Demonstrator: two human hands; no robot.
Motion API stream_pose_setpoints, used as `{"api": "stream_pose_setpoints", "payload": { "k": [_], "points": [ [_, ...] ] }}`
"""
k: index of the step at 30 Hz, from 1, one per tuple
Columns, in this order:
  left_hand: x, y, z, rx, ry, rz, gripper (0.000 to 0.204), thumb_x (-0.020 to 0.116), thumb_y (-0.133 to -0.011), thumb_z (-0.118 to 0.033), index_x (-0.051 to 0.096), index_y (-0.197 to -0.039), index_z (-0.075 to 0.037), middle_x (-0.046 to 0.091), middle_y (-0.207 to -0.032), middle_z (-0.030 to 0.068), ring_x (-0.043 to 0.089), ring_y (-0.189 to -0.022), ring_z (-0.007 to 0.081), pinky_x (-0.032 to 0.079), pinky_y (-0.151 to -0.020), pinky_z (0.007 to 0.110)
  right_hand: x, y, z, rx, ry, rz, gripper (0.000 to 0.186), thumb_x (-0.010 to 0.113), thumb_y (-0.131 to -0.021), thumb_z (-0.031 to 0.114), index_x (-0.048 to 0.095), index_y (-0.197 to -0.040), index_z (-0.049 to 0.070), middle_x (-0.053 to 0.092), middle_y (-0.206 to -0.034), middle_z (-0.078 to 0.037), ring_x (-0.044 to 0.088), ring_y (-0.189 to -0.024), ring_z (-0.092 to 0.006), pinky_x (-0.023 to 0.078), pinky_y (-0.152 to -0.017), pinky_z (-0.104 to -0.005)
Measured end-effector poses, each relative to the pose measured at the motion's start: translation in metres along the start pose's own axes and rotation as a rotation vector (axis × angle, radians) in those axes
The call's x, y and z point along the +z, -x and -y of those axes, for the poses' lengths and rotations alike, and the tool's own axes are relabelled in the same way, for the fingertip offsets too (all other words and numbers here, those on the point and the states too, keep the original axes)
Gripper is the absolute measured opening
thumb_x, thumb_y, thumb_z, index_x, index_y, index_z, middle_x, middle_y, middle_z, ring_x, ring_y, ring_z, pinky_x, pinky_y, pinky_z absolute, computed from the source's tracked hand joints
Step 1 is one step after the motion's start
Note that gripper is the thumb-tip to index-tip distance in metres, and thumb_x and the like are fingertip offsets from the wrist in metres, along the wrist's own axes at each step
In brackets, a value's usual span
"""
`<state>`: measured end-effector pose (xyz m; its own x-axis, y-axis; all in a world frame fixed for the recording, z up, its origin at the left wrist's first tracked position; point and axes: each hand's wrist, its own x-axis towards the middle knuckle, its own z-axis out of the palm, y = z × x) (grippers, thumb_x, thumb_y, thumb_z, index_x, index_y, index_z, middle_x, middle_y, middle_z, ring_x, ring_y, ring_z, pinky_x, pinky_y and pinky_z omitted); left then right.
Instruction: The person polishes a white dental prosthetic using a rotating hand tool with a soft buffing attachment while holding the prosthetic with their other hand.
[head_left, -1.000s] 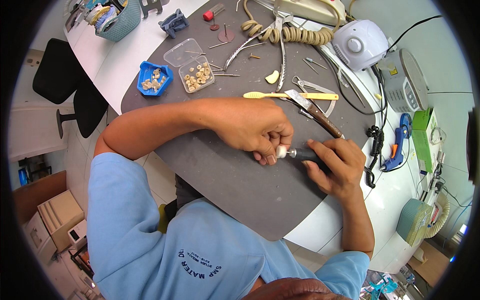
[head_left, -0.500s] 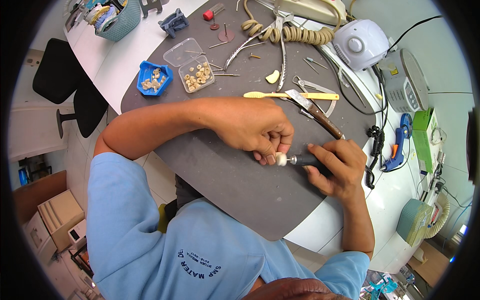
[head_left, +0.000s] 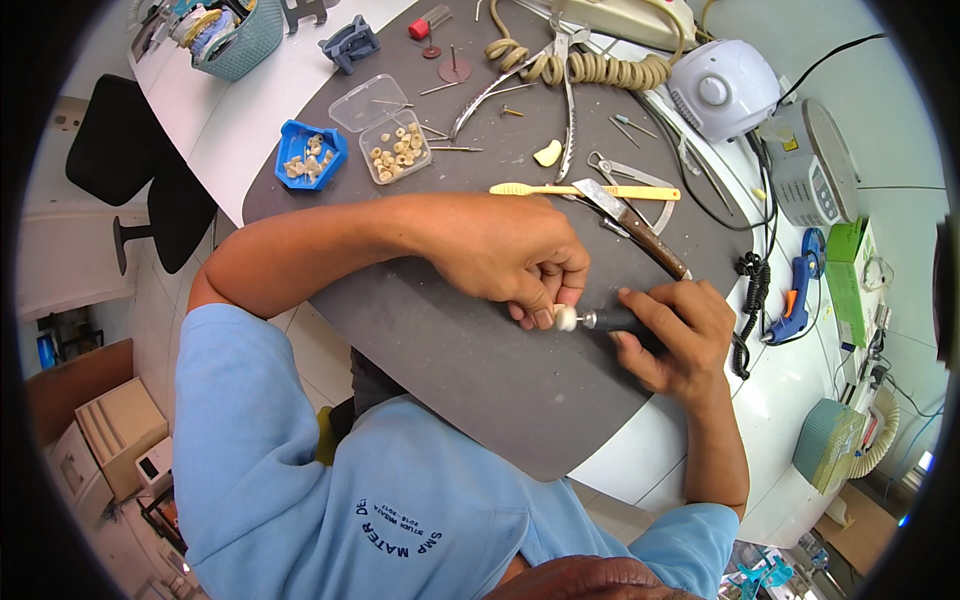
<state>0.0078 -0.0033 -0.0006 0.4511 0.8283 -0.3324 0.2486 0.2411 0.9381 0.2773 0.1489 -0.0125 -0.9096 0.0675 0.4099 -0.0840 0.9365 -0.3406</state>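
Note:
My left hand [head_left: 515,255] is closed, thumb and fingers pinching a small pale piece [head_left: 558,309]. My right hand [head_left: 680,335] grips a black rotary handpiece [head_left: 622,320]; the white round tip [head_left: 566,320] at its end is up against that piece, whose outline is partly hidden behind it. Just above my hands lie a yellow brush [head_left: 540,189] and a wooden-handled knife [head_left: 650,237]. Upper left of them, a blue hexagonal dish [head_left: 330,142] and an open clear box [head_left: 393,170] hold several small beige pieces.
On the dark grey mat [head_left: 450,370] lie metal tweezers [head_left: 565,120], thin burs and a red-capped tube [head_left: 418,28]. A white device [head_left: 712,85], coiled cords, a blue glue gun [head_left: 795,300] and a green box [head_left: 845,265] line the right. A basket [head_left: 240,55] sits upper left.
The handpiece and my right hand have shifted slightly left and down, bringing the white tip a little lower beside my left fingertips. My left hand has barely moved.

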Motion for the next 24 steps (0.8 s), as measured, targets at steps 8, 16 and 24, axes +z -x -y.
{"api": "stream_pose_setpoints", "payload": {
  "k": [8,16,24],
  "points": [
    [0.0005,0.0002,0.0019,0.007,0.014,-0.006,0.014,0.071,-0.101,-0.002,0.072,-0.113,0.004,0.085,-0.096,0.0124,0.083,-0.088,0.0175,0.064,-0.08,0.031,-0.0006,-0.0001,0.0009,0.022,0.014,-0.01,0.036,0.09,-0.077,0.033,0.086,-0.106,0.013,0.068,-0.084,-0.001,0.059,-0.066,-0.0196,0.042,-0.061,-0.036],
    [-0.0002,-0.0004,0.0017,0.014,-0.008,0.0,0.014,0.071,-0.101,-0.002,0.072,-0.113,0.004,0.085,-0.095,0.0125,0.083,-0.088,0.0174,0.064,-0.08,0.031,-0.0015,-0.0002,0.0009,0.003,0.017,-0.008,0.035,0.091,-0.077,0.032,0.086,-0.106,0.013,0.068,-0.083,-0.001,0.058,-0.065,-0.0195,0.042,-0.061,-0.0358],
    [0.0002,0.0012,-0.0001,0.003,0.025,-0.001,0.015,0.071,-0.1,-0.002,0.071,-0.113,0.005,0.085,-0.095,0.0125,0.083,-0.086,0.0168,0.063,-0.079,0.031,-0.0011,-0.0008,0.0025,0.005,0.026,-0.017,0.036,0.091,-0.076,0.031,0.086,-0.106,0.013,0.068,-0.083,-0.001,0.058,-0.066,-0.0194,0.042,-0.061,-0.0358]
  ]
}}
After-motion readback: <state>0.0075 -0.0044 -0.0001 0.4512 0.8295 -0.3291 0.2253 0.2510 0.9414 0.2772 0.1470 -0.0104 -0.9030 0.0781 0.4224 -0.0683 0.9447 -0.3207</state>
